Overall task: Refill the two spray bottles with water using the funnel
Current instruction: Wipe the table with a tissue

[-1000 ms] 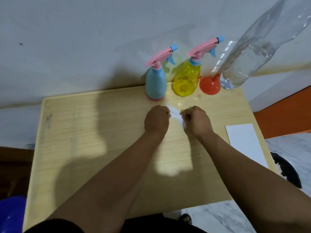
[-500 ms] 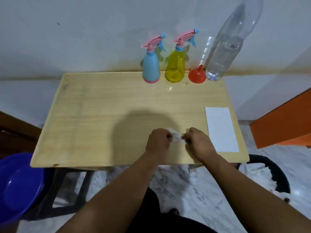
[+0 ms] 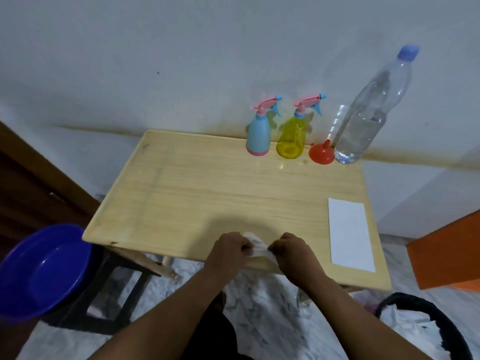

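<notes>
At the wooden table's (image 3: 181, 193) far edge, 2 plastic spray bottles stand upright, nozzles pointing right: blue bottle (image 3: 258, 136), translucent yellow bottle (image 3: 291, 137). The red funnel (image 3: 321, 153) rests mouth-down, spout up, beside a clear water bottle (image 3: 363, 123). Left hand (image 3: 230, 252) and right hand (image 3: 293, 253) pinch a crumpled white wad (image 3: 255, 244), perhaps tissue.

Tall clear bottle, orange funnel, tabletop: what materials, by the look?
Tall clear water bottle with blue cap: thin transparent plastic, probably PET; see-through wall, glossy highlights, water visible inside.
Small orange funnel, mouth down: opaque moulded plastic, smooth with a slight sheen.
Pale wooden tabletop: wood or wood-look laminate, can't tell which; straight grain lines, satin finish with faint reflections near the bottles.
</notes>
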